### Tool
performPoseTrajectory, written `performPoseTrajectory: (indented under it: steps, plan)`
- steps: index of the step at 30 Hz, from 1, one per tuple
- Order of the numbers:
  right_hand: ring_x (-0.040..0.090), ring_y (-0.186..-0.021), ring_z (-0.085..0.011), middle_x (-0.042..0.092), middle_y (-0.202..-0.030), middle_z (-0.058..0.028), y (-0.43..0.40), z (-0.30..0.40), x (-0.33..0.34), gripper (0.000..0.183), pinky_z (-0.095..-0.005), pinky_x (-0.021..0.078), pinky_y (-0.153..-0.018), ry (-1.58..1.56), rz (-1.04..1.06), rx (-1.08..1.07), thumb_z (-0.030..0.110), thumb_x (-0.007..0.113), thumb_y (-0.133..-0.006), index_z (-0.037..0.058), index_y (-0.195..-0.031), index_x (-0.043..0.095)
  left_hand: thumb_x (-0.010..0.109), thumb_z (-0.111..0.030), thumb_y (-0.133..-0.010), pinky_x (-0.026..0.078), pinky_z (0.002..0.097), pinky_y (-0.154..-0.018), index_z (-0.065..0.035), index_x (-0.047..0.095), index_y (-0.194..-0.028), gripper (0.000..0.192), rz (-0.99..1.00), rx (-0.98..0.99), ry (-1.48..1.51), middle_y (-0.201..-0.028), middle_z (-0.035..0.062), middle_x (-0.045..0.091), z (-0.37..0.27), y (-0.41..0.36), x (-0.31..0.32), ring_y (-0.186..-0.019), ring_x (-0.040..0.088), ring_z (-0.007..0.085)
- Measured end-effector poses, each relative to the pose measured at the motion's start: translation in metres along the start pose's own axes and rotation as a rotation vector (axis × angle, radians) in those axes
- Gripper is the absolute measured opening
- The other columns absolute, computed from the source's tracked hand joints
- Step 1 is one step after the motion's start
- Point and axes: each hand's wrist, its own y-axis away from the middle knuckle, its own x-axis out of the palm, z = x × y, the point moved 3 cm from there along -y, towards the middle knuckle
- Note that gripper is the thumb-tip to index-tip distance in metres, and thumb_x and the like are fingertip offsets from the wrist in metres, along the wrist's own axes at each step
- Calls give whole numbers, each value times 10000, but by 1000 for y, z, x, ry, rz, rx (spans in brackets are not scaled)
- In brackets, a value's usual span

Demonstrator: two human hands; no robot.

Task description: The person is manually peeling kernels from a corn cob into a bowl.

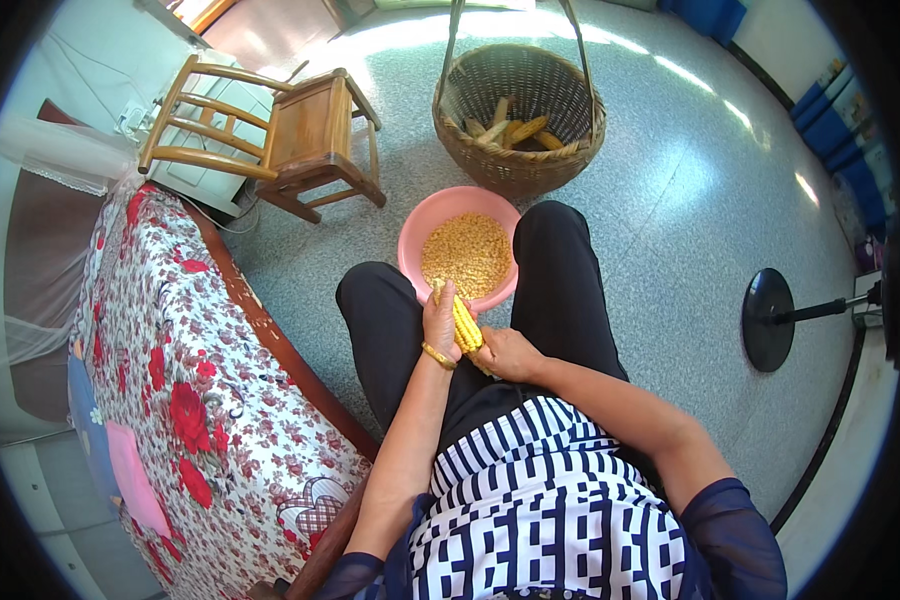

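Note:
A yellow ear of corn (466, 328) lies slantwise between my hands, above my lap. My left hand (440, 322), with a gold-coloured bangle at the wrist, is closed around its upper part. At its lower end my right hand (508, 354) grips it; the fingers there are partly hidden. Just beyond the hands, between my knees, a pink plastic basin (412, 225) holds loose corn kernels (466, 251). Behind the basin stands a woven basket (514, 169) with a tall handle, and several ears of corn (526, 130) lie at its bottom.
A wooden chair (309, 124) stands at the upper left, near a white cabinet (210, 176). Along my left side runs a bed with a floral cover (187, 352) and a wooden edge (270, 330). A round black stand base (767, 320) rests on the speckled floor to the right.

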Motion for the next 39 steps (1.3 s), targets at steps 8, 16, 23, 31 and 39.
performPoseTrajectory:
  steps: [8, 16, 23, 31, 39]
  plan:
    - [570, -713, -436, 585, -760, -275, 1, 2, -2, 405, -499, 451, -675, 5, 4, 27, 349, 424, -827, -39, -791, 535, 571, -333, -847, 476, 270, -434, -97, 480, -807, 256, -14, -7, -10, -598, 39, 513, 2, 0, 1, -461, 534, 150]
    - [568, -733, -438, 585, -774, -278, 0, -1, -3, 382, -494, 447, -701, -2, 0, 55, 320, 423, -818, -42, -809, 547, 568, -340, -848, 478, 272, -454, -100, 480, -811, 258, -17, -10, 3, -608, 39, 515, 0, 2, 1, -474, 534, 151]
    - [579, -666, -345, 587, -729, -215, 0, -6, -7, 249, -412, 455, -639, -340, 11, -8, 178, 428, -765, -32, -835, 542, 586, -368, -826, 471, 265, -465, -122, 474, -823, 271, 38, -119, 161, -634, 33, 523, -5, 3, -3, -508, 531, 146]
    - [437, -509, -92, 479, -610, -7, 1, -7, -4, 322, -216, 356, -473, -998, 176, 264, 360, 424, -894, 70, -808, 533, 584, -392, -818, 487, 284, -519, -110, 469, -858, 307, 43, -144, 307, -651, 48, 526, -11, 5, -2, -544, 535, 168]
    - [396, -493, -84, 468, -629, 12, 3, 3, -8, 381, -217, 311, -461, -1328, 259, 325, 431, 404, -906, 73, -862, 528, 502, -339, -865, 526, 367, -711, -105, 494, -1108, 338, 181, -101, 358, -1006, 131, 588, -29, 22, 19, -892, 604, 248]
